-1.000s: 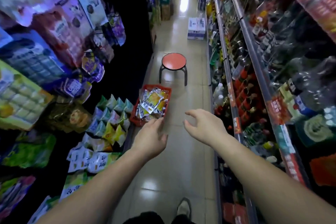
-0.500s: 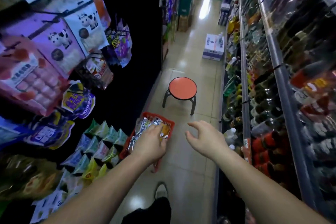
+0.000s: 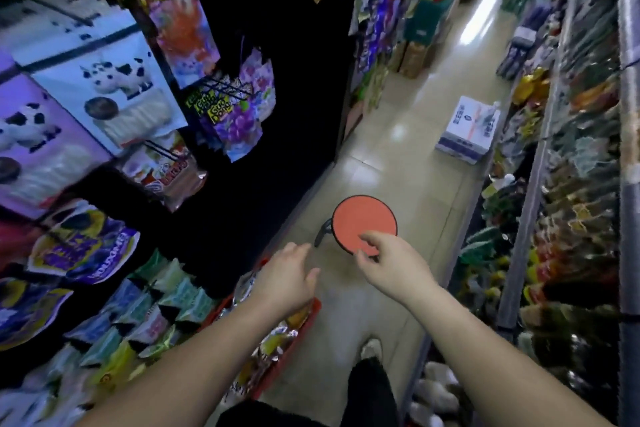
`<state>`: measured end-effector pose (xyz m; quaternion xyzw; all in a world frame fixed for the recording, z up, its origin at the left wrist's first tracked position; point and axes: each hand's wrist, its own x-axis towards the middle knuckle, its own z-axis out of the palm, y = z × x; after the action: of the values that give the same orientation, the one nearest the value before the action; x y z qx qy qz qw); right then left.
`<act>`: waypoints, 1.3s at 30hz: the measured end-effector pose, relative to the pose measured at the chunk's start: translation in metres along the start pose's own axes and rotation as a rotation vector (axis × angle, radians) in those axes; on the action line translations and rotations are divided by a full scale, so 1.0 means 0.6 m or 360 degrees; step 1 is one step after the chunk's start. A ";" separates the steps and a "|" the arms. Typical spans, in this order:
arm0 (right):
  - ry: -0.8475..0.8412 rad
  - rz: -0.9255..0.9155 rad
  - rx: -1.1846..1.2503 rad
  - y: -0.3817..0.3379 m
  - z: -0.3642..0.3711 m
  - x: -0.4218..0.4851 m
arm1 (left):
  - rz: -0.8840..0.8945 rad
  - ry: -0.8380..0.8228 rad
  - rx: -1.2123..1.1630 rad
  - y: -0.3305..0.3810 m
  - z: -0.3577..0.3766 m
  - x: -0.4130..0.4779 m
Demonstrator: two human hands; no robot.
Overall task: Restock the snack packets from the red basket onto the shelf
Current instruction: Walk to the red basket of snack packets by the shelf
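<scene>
- Two hands reach out ahead of you, both empty. Your left hand (image 3: 287, 279) hangs palm down with its fingers loose and slightly spread. Your right hand (image 3: 393, 265) has its fingers softly curled around nothing.
- Straight below your left hand sits the red basket (image 3: 306, 324), on the floor against the foot of the left shelf (image 3: 145, 308). Your left forearm hides much of it.
- The basket's long axis seems to run near to far along the aisle, so you can reach down into it without turning.
- The snack packets (image 3: 277, 340) lie heaped inside it, shiny and overlapping. No single one stands out as the easiest to take.
- Your left hand is clearly the nearer one. Your right hand is off to the right over bare floor, and in this view it lies across the near edge of the stool (image 3: 362, 222).
- Rows of small pouches stand on the shelf just left of the basket. Which row these packets belong in cannot be told.
- The stool stands beyond the basket in mid-aisle, apart from it. A cardboard box (image 3: 467, 130) lies farther off on the right.
- Your shoe (image 3: 370, 347) is near the basket's right side, so mind the rim as you step.
- Hanging bags (image 3: 239, 114) jut out above the low rows, and they may brush your arm when you lift a packet.
</scene>
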<state>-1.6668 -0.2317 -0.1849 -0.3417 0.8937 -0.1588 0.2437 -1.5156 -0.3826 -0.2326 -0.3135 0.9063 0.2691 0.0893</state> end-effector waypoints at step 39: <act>-0.1498 -0.1612 -0.0956 -0.121 -0.008 0.811 | -0.2075 0.0797 -0.0991 0.110 0.033 0.506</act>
<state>-1.9457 -0.6178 -0.3074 -0.7945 0.4336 0.1619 0.3932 -1.7954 -0.4862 -0.3214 -0.8473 0.4135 0.3258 -0.0704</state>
